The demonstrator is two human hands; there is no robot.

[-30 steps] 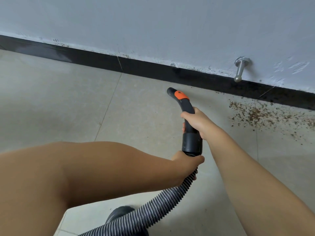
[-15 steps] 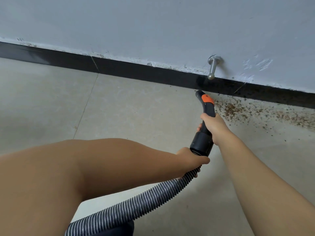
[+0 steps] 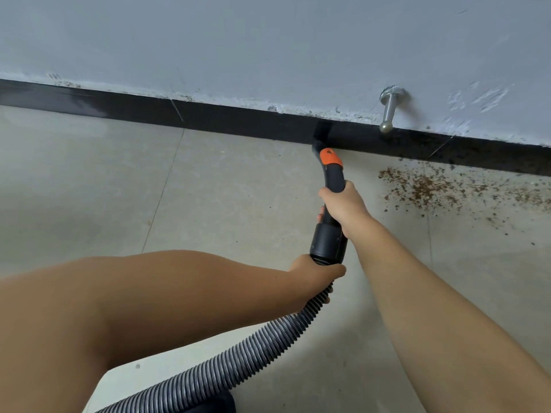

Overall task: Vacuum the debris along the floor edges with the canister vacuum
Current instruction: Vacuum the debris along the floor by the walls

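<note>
My right hand (image 3: pixel 346 208) grips the black vacuum handle (image 3: pixel 331 180), which has an orange button near its tip. The handle's tip reaches the foot of the black skirting (image 3: pixel 238 122). My left hand (image 3: pixel 316 277) holds the ribbed grey hose (image 3: pixel 238 356) just below the black cuff (image 3: pixel 328 244). Brown debris (image 3: pixel 429 189) lies scattered on the beige tiles along the skirting, to the right of the tip. A dark piece of the canister (image 3: pixel 214 405) shows at the bottom edge.
A metal door stopper (image 3: pixel 387 111) sticks out of the grey wall above the skirting, right of the handle's tip. Beige tiled floor (image 3: pixel 104 189) spreads to the left. The hose runs down to the bottom edge.
The handle's tip has pulled back left of the debris patch and now sits against the skirting. The view has shifted so the door stopper lies further right of the tip.
</note>
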